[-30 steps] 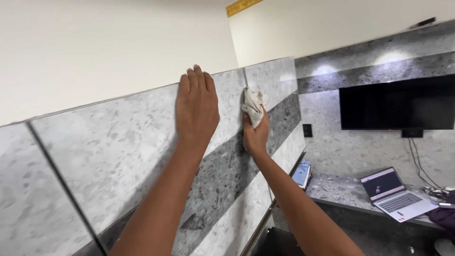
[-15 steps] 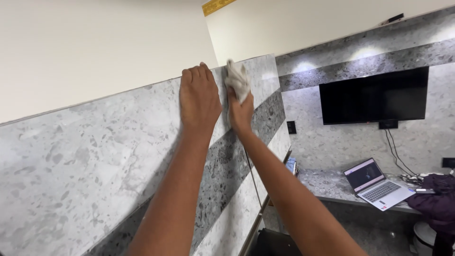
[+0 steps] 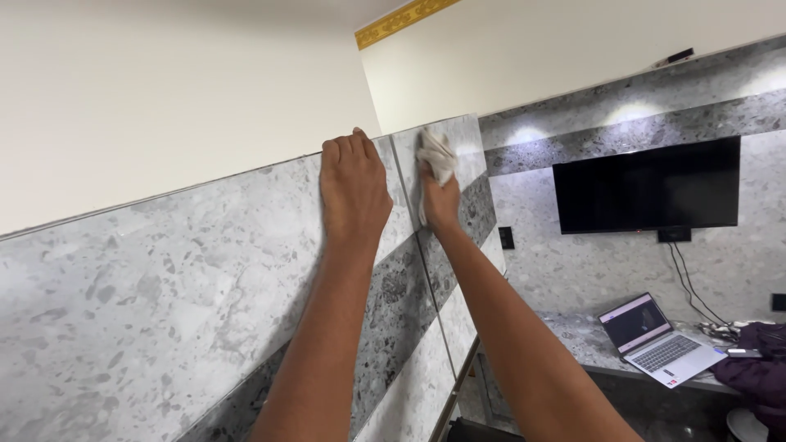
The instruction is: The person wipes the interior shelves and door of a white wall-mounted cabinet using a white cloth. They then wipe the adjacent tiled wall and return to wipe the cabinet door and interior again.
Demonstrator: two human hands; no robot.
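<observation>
My left hand lies flat against a grey speckled stone wall panel, fingers together and reaching its top edge. Just to its right, my right hand presses a crumpled white cloth against the neighbouring panel, near that panel's upper part. A thin vertical seam runs between the two panels, between my hands. A darker grey band crosses both panels diagonally under my forearms.
A black wall-mounted screen hangs on the far stone wall. Below it, an open laptop sits on a grey counter, beside dark purple fabric and cables. Cream wall rises above the panels.
My right hand has carried the cloth upward along the panel. My left hand has stayed pressed on the panel. My head has come closer, turning slightly.
</observation>
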